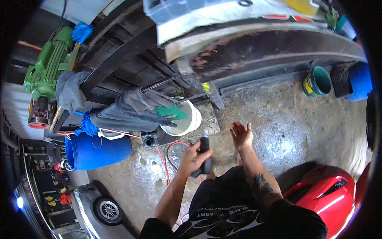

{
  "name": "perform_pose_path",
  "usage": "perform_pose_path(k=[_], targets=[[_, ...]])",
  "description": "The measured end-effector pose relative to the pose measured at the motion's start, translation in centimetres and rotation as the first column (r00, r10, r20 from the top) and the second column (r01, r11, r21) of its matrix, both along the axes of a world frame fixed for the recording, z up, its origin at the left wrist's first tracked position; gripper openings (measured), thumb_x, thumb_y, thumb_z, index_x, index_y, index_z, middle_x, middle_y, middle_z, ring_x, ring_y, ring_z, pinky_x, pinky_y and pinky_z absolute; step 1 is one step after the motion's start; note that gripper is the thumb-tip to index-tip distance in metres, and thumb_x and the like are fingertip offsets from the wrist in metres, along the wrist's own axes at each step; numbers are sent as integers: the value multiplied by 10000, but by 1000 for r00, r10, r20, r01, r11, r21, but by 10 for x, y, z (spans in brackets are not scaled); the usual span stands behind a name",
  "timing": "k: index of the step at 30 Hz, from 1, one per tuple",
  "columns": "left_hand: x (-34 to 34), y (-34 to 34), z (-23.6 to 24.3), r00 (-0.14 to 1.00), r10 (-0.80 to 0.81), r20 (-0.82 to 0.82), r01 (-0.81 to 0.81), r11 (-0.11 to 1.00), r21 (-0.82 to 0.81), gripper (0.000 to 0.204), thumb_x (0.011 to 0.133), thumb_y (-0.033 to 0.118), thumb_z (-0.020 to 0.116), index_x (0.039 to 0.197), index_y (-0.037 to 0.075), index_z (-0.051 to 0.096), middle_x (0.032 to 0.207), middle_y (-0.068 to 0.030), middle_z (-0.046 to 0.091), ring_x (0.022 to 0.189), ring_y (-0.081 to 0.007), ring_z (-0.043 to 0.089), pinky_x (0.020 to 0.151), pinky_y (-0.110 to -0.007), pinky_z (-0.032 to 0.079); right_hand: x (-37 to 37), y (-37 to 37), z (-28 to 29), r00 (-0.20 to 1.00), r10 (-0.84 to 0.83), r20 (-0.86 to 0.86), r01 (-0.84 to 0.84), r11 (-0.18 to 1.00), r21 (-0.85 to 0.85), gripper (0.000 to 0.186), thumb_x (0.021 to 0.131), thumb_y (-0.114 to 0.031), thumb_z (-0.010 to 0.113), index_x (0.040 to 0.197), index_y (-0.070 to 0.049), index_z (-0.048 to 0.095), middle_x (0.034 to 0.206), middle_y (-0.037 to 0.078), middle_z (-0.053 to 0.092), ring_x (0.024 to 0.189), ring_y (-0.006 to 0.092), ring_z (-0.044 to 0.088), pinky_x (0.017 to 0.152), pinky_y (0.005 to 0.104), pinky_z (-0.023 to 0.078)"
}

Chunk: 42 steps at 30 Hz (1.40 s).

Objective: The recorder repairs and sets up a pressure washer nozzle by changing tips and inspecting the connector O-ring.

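Observation:
My left hand (190, 160) is closed around a black hand-held tool (205, 149) with a narrow upper end and a wider dark base. It looks like a small power tool, but I cannot make out its exact kind. To the right, my right hand (242, 137) is raised over the floor, empty, its fingers apart. Ahead of the left hand stands a white bucket (195, 119) with a green cloth (172, 112) over its rim. Grey cloths (123, 109) hang beside the bucket from the metal bench frame.
A red hose (162, 159) runs over the stained concrete floor (270, 119). A blue barrel (99, 150) and a green motor (51, 63) are at the left. The workbench edge (274, 55) crosses ahead. A green bucket (318, 81) stands far right; a red car panel (326, 195) lies near right.

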State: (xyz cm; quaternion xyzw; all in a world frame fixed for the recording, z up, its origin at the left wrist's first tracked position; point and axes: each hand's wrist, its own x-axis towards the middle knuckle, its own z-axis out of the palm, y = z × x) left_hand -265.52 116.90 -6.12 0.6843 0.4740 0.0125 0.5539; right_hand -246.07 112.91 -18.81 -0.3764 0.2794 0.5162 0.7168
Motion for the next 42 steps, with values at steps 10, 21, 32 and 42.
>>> perform_pose_path(k=[10,21,32,42], targets=[[2,-24,-15,997,-25,79,21,998,54,230,852,134,653,1049,24,606,825,-31,640,740,-96,605,661,-254,495,-61,28,42,926,323,197,-349,930,114,510,979,-474,377,921,-9,577,876,95,636,807,209,603,779,342,483],[-9,-26,23,999,-13,-42,17,995,97,459,763,160,724,1164,30,543,738,-23,576,654,-85,522,598,-263,446,-61,16,87,918,365,153,-395,817,419,557,1000,-424,299,1007,45,600,1024,202,659,1007,312,621,937,413,458],[-38,-25,69,995,-62,-72,92,833,546,766,637,138,808,1328,97,481,713,-54,569,555,-131,544,524,-277,465,-32,-14,144,571,457,682,-821,334,464,284,853,67,609,1131,9,599,1209,122,600,1093,165,571,966,284,446],[-34,-32,80,991,-117,-65,131,749,649,721,603,157,813,1255,52,522,703,-52,575,589,-196,576,534,-322,477,-31,-27,164,530,479,700,-848,322,422,325,805,81,656,1112,-2,587,1196,124,588,1114,211,562,928,321,481]])
